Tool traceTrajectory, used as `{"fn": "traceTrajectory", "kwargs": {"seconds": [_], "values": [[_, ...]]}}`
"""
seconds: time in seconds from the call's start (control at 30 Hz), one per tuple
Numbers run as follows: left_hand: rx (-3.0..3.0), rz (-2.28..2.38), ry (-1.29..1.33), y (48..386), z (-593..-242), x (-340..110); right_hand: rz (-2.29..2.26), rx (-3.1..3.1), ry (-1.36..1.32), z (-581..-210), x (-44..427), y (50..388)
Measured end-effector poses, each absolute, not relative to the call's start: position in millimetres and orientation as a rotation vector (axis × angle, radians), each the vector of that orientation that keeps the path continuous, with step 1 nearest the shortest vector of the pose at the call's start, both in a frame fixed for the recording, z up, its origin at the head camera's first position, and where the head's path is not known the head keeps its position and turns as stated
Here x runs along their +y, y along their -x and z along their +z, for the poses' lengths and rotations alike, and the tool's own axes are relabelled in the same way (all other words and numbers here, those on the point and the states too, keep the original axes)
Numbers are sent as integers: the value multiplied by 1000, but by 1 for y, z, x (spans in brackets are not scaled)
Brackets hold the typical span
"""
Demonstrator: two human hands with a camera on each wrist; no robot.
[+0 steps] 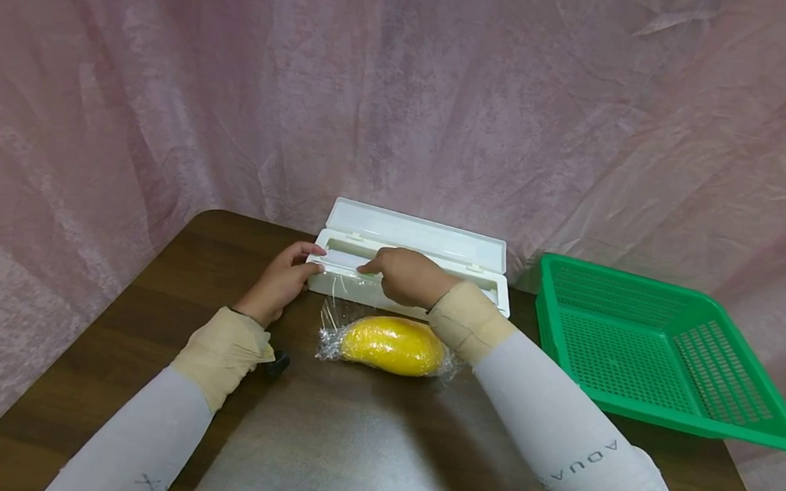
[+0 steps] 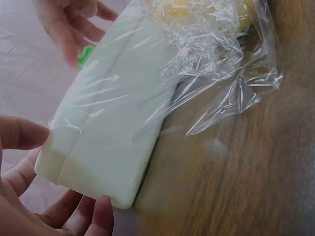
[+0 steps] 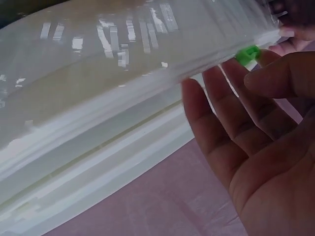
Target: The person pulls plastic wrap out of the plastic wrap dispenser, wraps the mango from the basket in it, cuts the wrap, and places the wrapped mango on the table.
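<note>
A long white cling film dispenser [image 1: 379,296] stands on the table with its lid [image 1: 421,232] raised at the back. My left hand [image 1: 281,279] holds its left end, thumb near the front corner and fingers about the end in the left wrist view. Over the front rail my right hand [image 1: 407,277] rests its index finger at a small green slide cutter [image 3: 247,55]; the other fingers are loosely extended in the right wrist view. Clear film [image 2: 216,73] hangs down the dispenser's front towards a yellow mango-like fruit [image 1: 393,344], which lies wrapped in film before it.
A green perforated basket [image 1: 665,371] stands to the right of the dispenser, close to the right forearm. Pink curtain cloth [image 1: 404,86] hangs behind the brown wooden table [image 1: 156,297]. Something small and black [image 1: 278,364] shows beside the left wrist.
</note>
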State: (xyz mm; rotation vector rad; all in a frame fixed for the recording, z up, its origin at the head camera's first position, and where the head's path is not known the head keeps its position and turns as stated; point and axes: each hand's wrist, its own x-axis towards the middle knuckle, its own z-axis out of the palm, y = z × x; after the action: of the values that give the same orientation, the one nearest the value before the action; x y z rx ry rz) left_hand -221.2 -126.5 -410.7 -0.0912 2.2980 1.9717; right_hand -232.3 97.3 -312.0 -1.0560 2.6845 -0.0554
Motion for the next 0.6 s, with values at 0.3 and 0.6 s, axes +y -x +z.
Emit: {"fn": "traceTrajectory", "kwargs": {"seconds": [0.3, 0.6], "values": [[2298, 1967, 78, 220, -411, -128, -113, 2686, 1051, -310, 105, 228], [2297, 1963, 76, 220, -412, -129, -127, 2698, 1047, -313, 108, 228]]}}
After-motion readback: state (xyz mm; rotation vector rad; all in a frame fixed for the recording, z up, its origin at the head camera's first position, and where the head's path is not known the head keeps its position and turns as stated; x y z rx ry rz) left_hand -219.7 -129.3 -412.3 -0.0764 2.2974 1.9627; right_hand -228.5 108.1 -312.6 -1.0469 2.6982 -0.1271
